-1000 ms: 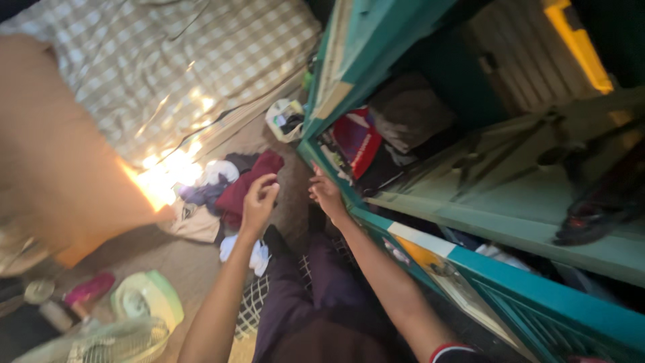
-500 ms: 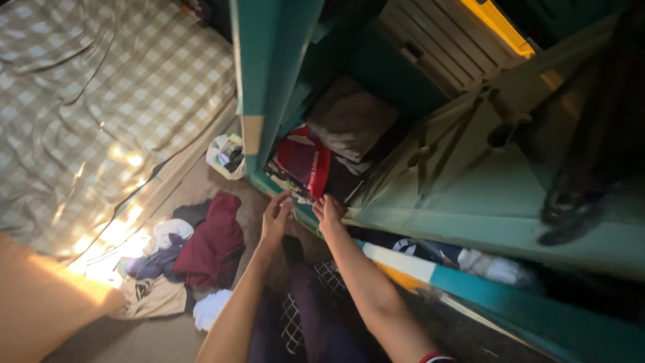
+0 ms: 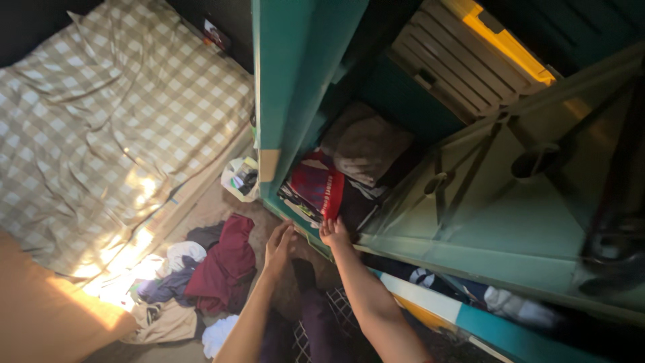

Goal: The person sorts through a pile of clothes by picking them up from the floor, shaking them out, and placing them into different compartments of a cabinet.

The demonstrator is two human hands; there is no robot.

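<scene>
Both hands have edged closer to the teal cupboard [image 3: 295, 81] — the right hand [image 3: 334, 233] now touches the folded red garment [image 3: 316, 189] at the front of its lower compartment, fingers spread, gripping nothing. Beside it the left hand [image 3: 279, 243] hovers open and empty, near the maroon cloth [image 3: 225, 265] on the floor.

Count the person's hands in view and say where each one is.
2. The left hand hovers above the floor beside the maroon garment. The right hand reaches the red folded cloth at the teal cabinet's lower shelf. None seem hidden.
</scene>
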